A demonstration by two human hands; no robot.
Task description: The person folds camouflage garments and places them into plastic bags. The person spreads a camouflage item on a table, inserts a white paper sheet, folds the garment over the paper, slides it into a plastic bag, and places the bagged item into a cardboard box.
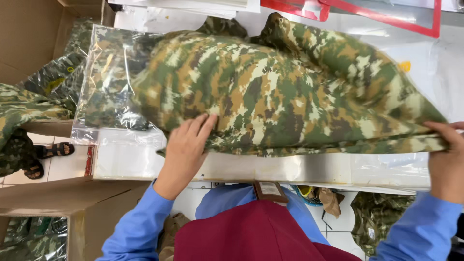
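Cardboard box: an open brown cardboard box [29, 43] at far left holds more bagged camouflage pieces; I'd keep it out of the way of the bag mouth.
Bag: a clear plastic bag [108, 82] lies on the white table [270, 166], its left part already filled with cloth, its open flap near the table's front edge.
Left hand: my left hand [186, 145] lies flat, fingers spread, pressing on the garment's near edge just beside the bag mouth, not gripping.
Garment: the folded green-and-tan camouflage fabric garment [270, 92] spans the table, its left end in the bag, the rest outside.
Right hand: my right hand [447, 154] pinches the garment's right corner.
How to do it well: I judge even pressure and a taut, flat fold matter; bunching at the mouth could snag.
Red frame: a red plastic frame [386, 17] lies beyond, well apart.
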